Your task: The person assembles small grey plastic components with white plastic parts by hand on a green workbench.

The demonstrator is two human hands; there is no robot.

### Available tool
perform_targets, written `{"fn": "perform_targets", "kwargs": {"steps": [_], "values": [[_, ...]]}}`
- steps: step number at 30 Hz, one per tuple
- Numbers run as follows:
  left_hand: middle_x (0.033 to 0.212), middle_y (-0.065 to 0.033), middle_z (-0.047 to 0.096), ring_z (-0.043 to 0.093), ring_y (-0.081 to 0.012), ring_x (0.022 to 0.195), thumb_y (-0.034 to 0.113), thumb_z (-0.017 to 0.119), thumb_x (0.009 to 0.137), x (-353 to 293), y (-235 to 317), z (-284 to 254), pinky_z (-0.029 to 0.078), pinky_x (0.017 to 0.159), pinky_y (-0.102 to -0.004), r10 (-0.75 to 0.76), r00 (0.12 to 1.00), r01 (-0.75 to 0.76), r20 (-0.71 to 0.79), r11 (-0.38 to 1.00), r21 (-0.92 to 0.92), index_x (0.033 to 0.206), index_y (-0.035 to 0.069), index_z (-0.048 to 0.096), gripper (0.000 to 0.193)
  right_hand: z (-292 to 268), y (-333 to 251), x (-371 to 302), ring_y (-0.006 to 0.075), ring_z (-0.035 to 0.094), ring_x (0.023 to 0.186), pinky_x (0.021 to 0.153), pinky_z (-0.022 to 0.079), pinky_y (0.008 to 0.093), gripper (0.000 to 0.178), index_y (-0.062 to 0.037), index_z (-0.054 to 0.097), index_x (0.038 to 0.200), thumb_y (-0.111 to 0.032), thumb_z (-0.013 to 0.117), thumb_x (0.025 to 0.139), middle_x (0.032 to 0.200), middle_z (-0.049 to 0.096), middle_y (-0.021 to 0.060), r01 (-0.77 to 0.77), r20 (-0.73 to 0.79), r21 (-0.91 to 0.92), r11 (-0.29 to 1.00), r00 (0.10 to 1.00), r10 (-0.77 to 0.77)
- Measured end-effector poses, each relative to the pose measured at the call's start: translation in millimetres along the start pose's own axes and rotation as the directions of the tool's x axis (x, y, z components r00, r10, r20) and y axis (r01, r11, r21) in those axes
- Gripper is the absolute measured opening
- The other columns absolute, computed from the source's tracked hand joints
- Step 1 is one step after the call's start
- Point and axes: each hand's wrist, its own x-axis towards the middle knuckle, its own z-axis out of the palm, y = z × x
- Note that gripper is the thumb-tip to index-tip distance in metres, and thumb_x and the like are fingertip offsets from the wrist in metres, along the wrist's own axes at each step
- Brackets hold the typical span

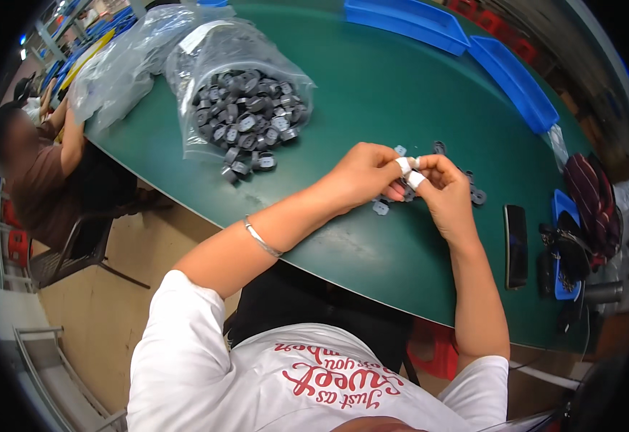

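My left hand (363, 175) and my right hand (445, 193) meet over the green table (343, 237), fingertips pinched together. White wraps cover some of the fingertips. A bit of grey shows beneath the fingers, but whatever they hold is mostly hidden. Around the hands lie small parts: a pale grey plate (380, 207) by the left fingers, another pale plate (400, 150) beyond them, and a dark grey plastic part (477, 196) to the right of the right hand. A dark part (439, 147) sits just past the right fingers.
At left, a clear plastic bag (185, 86) spills many dark grey plastic parts (246, 115). Blue trays (408, 25) (516, 83) line the far edge. A phone (515, 247), a blue tray (567, 277) and a striped cloth (592, 205) lie right. Another person (48, 155) sits left.
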Motion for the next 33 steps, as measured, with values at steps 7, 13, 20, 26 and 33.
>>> {"fn": "perform_targets", "kwargs": {"steps": [7, 13, 20, 26, 33], "values": [[0.085, -0.0088, 0.065, 0.062, -0.0106, 0.068, 0.018, 0.055, 0.096, -3.2, 5.9, -1.8, 0.054, 0.065, -0.0236, 0.031, 0.999, -0.035, 0.043, 0.996, 0.078, 0.101, -0.007, 0.062, 0.026, 5.3, 0.2, -6.4, 0.0084, 0.059, 0.081, 0.072, 0.048, 0.0225, 0.013, 0.0001, 0.058, 0.1, 0.0, 0.062, 0.087, 0.09, 0.063, 0.0034, 0.089, -0.062, -0.074, 0.993, 0.994, -0.093], [0.086, -0.0108, 0.066, 0.064, -0.0187, 0.072, 0.009, 0.059, 0.09, -41.3, 60.1, -53.1, 0.05, 0.065, -0.0309, 0.679, 0.73, -0.382, 0.077, 0.312, 0.87, 0.101, 0.0, 0.065, 0.015, -17.9, -1.6, 11.6, 0.008, 0.057, 0.084, 0.076, 0.047, 0.0238, 0.018, 0.0003, 0.06, 0.104, -0.011, 0.063, 0.091, 0.094, 0.063, 0.0035, 0.211, -0.282, 0.005, 0.977, 0.938, -0.201], [0.102, -0.011, 0.063, 0.058, -0.0321, 0.097, 0.002, 0.063, 0.079, -81.9, 75.6, -126.9, 0.047, 0.082, -0.0408, 0.636, 0.769, 0.148, 0.071, -0.284, 0.947, 0.105, 0.003, 0.063, 0.026, -38.2, 24.3, 19.8, 0.0292, 0.057, 0.095, 0.082, 0.045, 0.038, 0.013, -0.0025, 0.064, 0.097, -0.004, 0.056, 0.086, 0.096, 0.063, 0.0112, 0.165, -0.249, -0.719, 0.675, 0.846, -0.472], [0.114, -0.0149, 0.062, 0.056, -0.0328, 0.105, -0.001, 0.063, 0.074, -70.4, 69.0, -91.3, 0.046, 0.091, -0.0401, 0.707, 0.699, 0.096, 0.108, -0.243, 0.965, 0.111, 0.0, 0.061, 0.037, -34.6, 21.4, 16.5, 0.0263, 0.057, 0.098, 0.086, 0.041, 0.0375, 0.014, -0.0043, 0.064, 0.097, -0.005, 0.055, 0.086, 0.099, 0.065, 0.0083, 0.154, -0.182, -0.814, 0.559, 0.848, -0.498], [0.119, -0.0149, 0.06, 0.055, -0.0324, 0.111, -0.003, 0.06, 0.078, 31.4, 31.0, 11.9, 0.046, 0.093, -0.0406, 0.592, 0.715, -0.503, 0.372, 0.067, 0.862, 0.117, 0.003, 0.058, 0.04, -35.8, 28.2, 23.0, 0.0263, 0.057, 0.097, 0.087, 0.041, 0.0374, 0.015, -0.005, 0.061, 0.102, -0.012, 0.054, 0.092, 0.1, 0.064, 0.0095, 0.127, -0.47, -0.591, 0.797, 0.748, -0.468]]}}
